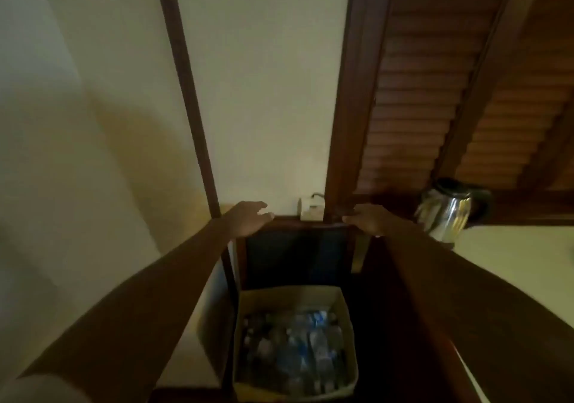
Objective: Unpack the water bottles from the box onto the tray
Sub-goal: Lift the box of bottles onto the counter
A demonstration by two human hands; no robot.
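At nine o'clock we see our bare left forearm running up from the lower left corner to our left hand, which sits at the near-left corner of a dark rectangular tray with a reddish wooden rim. The fingers are spread and loosely curled over that corner; it looks like a light hold on the rim, though the blur keeps us from saying whether they truly grip it.

At six o'clock, below the tray and well apart from both hands, stands the open brown cardboard box. The clear plastic water bottles with blue labels fill its bottom, packed close together, apparently on end. None is on the tray yet, so we judge the unpacking itself not yet begun: we are positioning or steadying the tray.

Just past twelve o'clock from the tray, a small white wall socket shows against the pale wall.

Towards three o'clock, our right hand is closed over the tray's right corner, knuckles up, fingers wrapped on the rim. Further right stands a shiny steel kettle with a black lid.

Next, we reckon, one hand must let go of the rim, reach down into the box and take a bottle by its neck.
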